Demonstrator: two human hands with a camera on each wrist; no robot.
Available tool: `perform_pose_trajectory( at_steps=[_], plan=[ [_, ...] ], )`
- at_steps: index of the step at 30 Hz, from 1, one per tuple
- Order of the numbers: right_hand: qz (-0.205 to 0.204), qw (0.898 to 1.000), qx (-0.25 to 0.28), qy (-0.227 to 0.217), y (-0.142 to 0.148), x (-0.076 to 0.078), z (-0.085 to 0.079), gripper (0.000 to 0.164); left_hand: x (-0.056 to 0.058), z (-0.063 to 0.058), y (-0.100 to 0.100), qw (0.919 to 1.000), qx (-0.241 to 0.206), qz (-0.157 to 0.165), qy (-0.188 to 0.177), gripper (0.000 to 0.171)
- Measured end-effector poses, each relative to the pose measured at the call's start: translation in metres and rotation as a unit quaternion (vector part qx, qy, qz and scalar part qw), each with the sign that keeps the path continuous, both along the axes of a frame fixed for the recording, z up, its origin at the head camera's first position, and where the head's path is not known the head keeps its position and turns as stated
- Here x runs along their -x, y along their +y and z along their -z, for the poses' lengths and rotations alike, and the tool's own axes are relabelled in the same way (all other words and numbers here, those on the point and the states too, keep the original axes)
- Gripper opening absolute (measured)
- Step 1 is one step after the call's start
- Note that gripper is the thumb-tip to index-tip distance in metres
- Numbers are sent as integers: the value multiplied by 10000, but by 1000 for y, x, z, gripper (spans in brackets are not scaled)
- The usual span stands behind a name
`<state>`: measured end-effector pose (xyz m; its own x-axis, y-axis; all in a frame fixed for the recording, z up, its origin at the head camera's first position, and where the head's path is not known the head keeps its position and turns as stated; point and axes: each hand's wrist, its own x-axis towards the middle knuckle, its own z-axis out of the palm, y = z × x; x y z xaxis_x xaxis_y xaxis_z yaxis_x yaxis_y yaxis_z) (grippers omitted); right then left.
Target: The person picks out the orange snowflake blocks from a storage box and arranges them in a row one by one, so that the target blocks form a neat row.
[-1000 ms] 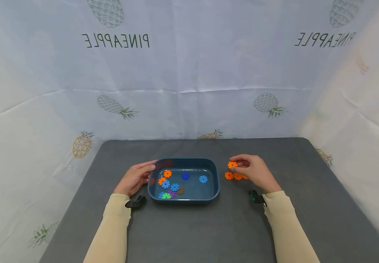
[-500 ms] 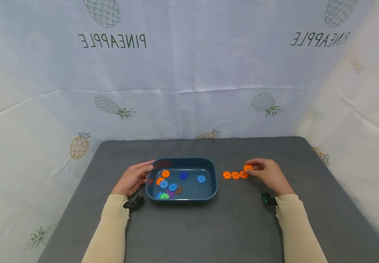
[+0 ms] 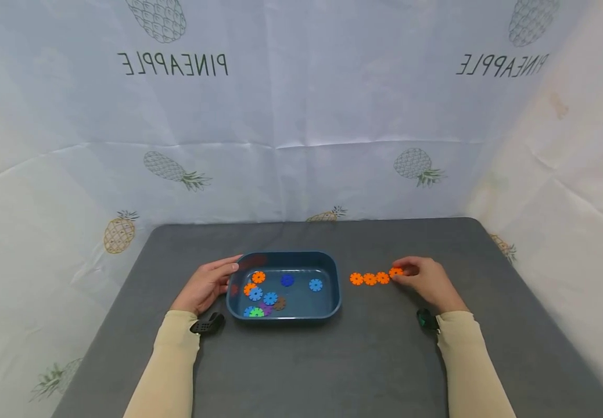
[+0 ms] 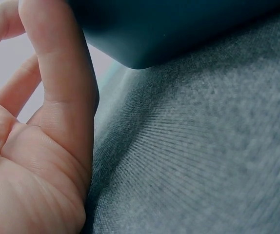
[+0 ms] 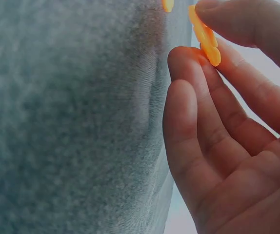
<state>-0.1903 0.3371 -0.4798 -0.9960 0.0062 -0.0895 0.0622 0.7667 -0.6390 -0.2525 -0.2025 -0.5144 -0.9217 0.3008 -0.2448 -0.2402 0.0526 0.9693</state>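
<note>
In the head view my left hand (image 3: 205, 284) holds the upper left edge of a dark blue tray (image 3: 301, 318), its thumb and forefinger at the rim. The left wrist view shows that hand close against the tray's outer wall (image 4: 145, 44). On the right, my right hand (image 3: 429, 283) pinches an orange snowflake disc (image 3: 396, 271), a flat notched plastic piece, between thumb and fingers. The right wrist view shows this disc edge-on in the fingertips. Left of it, three orange discs (image 3: 369, 279) lie in a row, the pinched one at the row's right end.
Inside the tray lie several discs: orange (image 3: 258, 277), light blue (image 3: 315, 285), dark blue (image 3: 287, 280), green (image 3: 257, 312), purple and brown (image 3: 279, 303). The grey table (image 3: 301, 371) reaches back to a white pineapple-print cloth (image 3: 301, 104).
My right hand has carried the orange disc rightward past the others, then lowered it to the right end of the row. The left hand has stayed at the tray.
</note>
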Motion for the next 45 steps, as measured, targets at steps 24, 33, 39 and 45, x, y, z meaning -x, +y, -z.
perform_pose_trajectory(
  at_steps=[24, 33, 39, 45],
  plan=[
    [-47, 9998, -206, -3, -5, 3, 1, 36, 0, -5, -1, 9999, -72, -68, -121, 65],
    [-45, 9998, -202, -35, -5, 2, 8, 36, -3, -2, 0, 9999, -27, -8, -105, 64],
    [-13, 9997, -243, -31, -3, 3, 7, 36, -2, -4, 1, 9999, -39, -8, -96, 64],
    [-16, 9997, -223, -40, -2, 2, 7, 36, -2, -5, 2, 9999, -34, -7, -126, 64]
  ],
)
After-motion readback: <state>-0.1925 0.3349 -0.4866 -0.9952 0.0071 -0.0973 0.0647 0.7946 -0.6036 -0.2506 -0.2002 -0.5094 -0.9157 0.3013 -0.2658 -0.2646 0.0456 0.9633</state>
